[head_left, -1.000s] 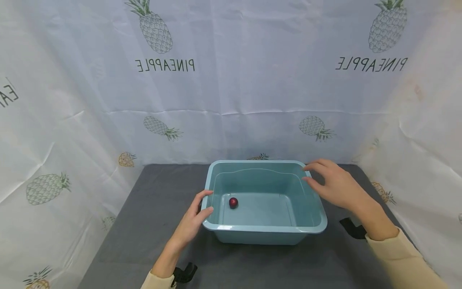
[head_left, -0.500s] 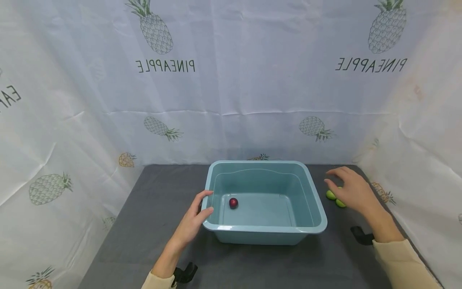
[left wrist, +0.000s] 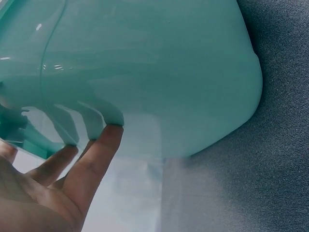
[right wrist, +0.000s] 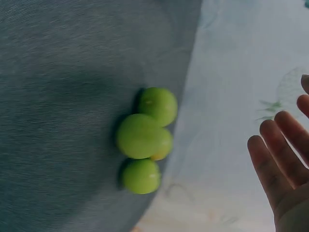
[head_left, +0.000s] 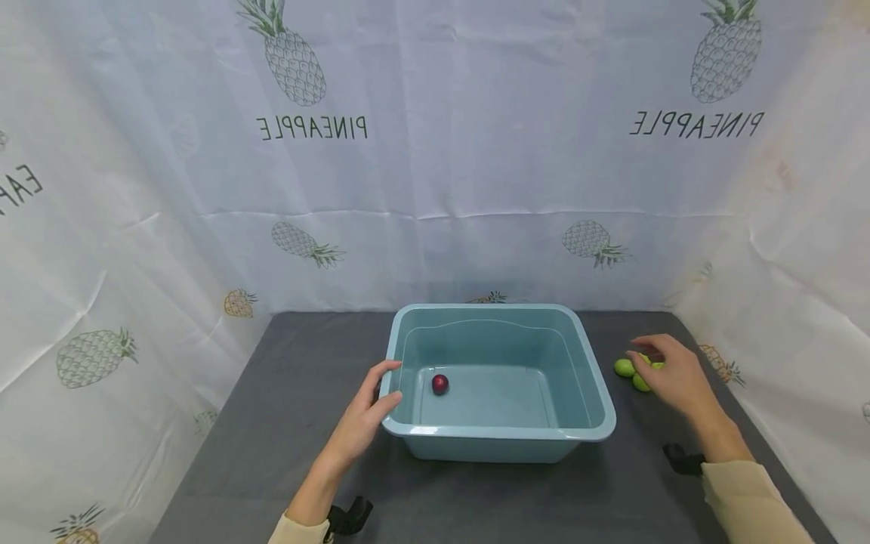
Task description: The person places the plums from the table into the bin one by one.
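A light blue plastic basin (head_left: 492, 431) stands on the dark cloth. My left hand (head_left: 359, 415) holds its left rim, thumb and index finger over the edge. In the left wrist view other fingers (left wrist: 94, 166) touch the basin's outer wall (left wrist: 169, 82). One dark red round fruit, like a plum (head_left: 439, 384), lies inside near that side. To the basin's right, my right hand (head_left: 676, 378) hovers over several small green round fruits (head_left: 623, 368), partly hiding them. The right wrist view shows the green fruits (right wrist: 138, 136) bunched together, apart from the loosely spread fingers (right wrist: 285, 154).
Dark grey cloth (head_left: 292, 393) covers the table. A white curtain printed with pineapples (head_left: 462, 151) hangs behind and at both sides, close to the table's back edge. Black straps (head_left: 348, 516) sit on the wrists.
My right hand has moved from the basin's right rim out to the right and lower, over the green fruits, which have come into sight. The left hand, basin and red fruit stay put.
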Motion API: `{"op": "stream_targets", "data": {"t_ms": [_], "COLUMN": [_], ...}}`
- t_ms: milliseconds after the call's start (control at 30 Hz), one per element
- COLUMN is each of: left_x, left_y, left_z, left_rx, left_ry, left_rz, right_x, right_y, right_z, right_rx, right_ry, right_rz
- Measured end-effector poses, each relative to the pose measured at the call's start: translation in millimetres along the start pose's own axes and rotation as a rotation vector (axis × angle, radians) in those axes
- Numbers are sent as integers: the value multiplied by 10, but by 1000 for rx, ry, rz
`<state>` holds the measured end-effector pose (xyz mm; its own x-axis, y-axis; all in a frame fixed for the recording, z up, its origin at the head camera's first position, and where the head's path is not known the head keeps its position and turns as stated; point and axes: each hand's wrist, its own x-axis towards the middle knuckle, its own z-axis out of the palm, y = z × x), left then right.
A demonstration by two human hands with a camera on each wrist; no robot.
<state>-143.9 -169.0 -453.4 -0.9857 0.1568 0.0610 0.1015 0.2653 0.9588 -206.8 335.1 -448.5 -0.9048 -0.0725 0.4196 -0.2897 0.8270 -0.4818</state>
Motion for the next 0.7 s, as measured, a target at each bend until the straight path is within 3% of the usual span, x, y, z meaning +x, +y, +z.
{"op": "stream_targets", "data": {"t_ms": [400, 700], "left_x": [3, 9], "left_y": [-19, -32], "left_z": [1, 1], "left_rx": [-12, -15], "left_ry": [-2, -5], "left_rz": [11, 9], "right_x": [-140, -214], "right_y": [364, 518], "right_z": [147, 223], "right_rx": [76, 46], "right_ry": [20, -78], "right_rz": [105, 224]}}
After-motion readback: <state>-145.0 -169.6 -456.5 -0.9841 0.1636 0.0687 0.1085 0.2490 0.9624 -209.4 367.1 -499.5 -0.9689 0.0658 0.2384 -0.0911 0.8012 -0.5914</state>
